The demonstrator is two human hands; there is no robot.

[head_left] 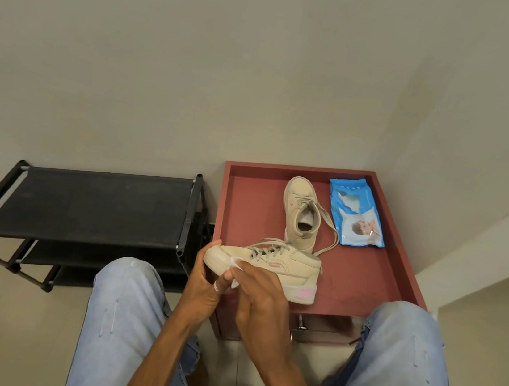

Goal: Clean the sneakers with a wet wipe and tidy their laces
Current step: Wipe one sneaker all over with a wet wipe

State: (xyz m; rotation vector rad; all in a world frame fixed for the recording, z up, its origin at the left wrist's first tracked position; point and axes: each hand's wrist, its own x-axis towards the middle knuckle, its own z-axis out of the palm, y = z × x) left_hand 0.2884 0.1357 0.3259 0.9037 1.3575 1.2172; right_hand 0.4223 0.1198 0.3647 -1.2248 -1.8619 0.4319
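Holding: left hand [203, 286] curls round sneaker [282, 266] toe.
Wiping: right hand [259, 303] pinches wipe [235, 262] against sole edge.
Handling: likely light; stiff sole for gripping, floppy laces [266, 249].

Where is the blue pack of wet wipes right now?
In the head view, the pack of wet wipes lies flat in the far right corner of the red tray, just right of the sneaker standing there.
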